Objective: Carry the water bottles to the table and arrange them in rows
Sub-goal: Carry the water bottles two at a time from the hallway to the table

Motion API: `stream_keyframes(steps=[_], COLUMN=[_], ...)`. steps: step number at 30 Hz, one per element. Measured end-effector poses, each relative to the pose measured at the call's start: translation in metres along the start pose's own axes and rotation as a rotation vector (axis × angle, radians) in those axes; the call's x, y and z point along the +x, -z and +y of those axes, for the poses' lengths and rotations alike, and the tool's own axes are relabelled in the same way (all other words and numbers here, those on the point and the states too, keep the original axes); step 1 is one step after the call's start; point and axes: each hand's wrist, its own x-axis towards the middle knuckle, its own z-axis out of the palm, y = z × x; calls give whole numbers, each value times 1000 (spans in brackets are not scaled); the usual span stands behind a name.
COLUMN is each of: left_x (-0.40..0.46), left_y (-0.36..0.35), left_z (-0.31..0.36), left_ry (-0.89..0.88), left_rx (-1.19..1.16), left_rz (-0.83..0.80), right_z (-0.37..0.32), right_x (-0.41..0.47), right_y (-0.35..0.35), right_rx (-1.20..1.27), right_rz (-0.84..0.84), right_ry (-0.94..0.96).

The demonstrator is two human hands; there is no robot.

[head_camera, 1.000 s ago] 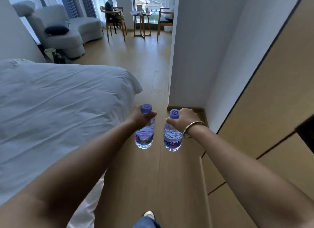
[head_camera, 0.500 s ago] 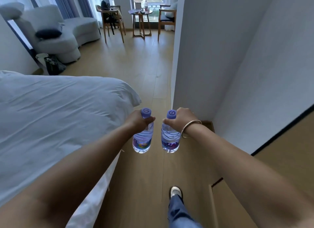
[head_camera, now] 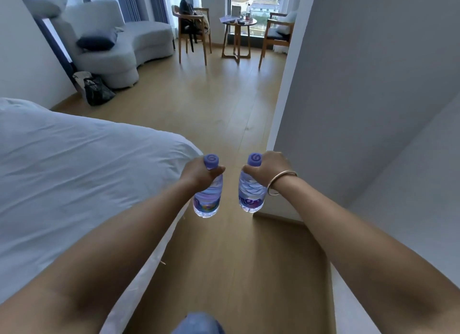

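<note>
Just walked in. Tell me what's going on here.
A person is carrying two water bottles through a bedroom, one in each hand. The left hand grips the left bottle just below its purple cap, and the right hand grips the right bottle the same way. Both bottles hang upright over the wooden floor, apart from each other, between the bed and a wall corner. The small round table stands far ahead by the window, between two chairs; neither bottle is there yet.
</note>
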Motion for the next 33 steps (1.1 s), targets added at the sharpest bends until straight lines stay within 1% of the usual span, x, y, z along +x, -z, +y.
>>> stream_keyframes(steps=[7,15,18,23,27,33], left_x=[121,323,392,490,554,658], left_y=[2,29,44,56,55,45], left_z=[-8,-10,-4,-1,-3,1], left_ry=[20,12,10,45,88,123], left_rx=[-6,16,24,-37,-121,-140], left_rz=[-30,-94,-97,-108,-98,-118], right_z=[-6,-39,-50,-56,-56,-47], right_x=[124,311,373,462,530,638], right_y=[-20,-29,-22,-8,-6,-15], right_rx=[-1,-15,-8,28,38,86], right_rz=[-17,-45,-14,41,16,-23], right_ry=[-38,-98,-130,-178,-213,-221])
